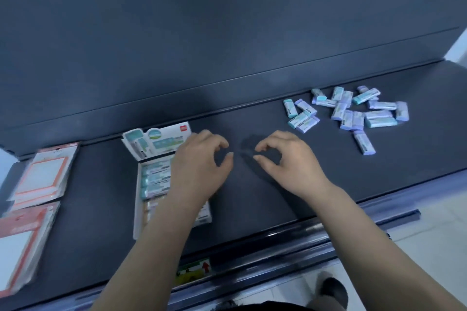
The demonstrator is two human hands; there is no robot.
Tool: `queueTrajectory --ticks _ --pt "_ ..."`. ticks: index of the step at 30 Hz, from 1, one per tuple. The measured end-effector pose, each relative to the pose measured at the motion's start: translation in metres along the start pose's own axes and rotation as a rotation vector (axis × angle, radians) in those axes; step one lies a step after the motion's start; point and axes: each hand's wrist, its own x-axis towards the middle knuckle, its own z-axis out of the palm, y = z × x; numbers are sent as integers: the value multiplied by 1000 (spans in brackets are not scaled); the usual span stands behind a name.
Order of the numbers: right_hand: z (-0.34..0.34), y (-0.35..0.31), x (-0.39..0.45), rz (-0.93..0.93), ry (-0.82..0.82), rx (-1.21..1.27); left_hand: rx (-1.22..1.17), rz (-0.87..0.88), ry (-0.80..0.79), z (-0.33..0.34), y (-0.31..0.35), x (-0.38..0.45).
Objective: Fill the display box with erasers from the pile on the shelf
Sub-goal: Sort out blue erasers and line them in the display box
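Hovering over the shelf [252, 209], we hold nothing: left hand [199, 166] and right hand [288, 161] hang loosely curled. The eraser pile [353, 111] lies up and right, nearer our right hand; the display box [156, 184] sits under our left.

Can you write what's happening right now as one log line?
left hand: empty, over box | right hand: empty, above shelf | erasers: piled right
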Motion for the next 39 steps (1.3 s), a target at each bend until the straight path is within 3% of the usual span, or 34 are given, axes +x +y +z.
queueTrajectory --ticks 9,14,24,39 --pt "-127 154 -19 112 19 -77 -22 22 -113 111 162 57" --pt "-168 218 -8 149 20 -77 -15 -17 -189 156 221 85" --pt "-185 275 45 102 -86 -48 63 -76 -272 198 245 124" --pt "-157 286 104 20 -232 -213 126 15 -380 209 249 137"
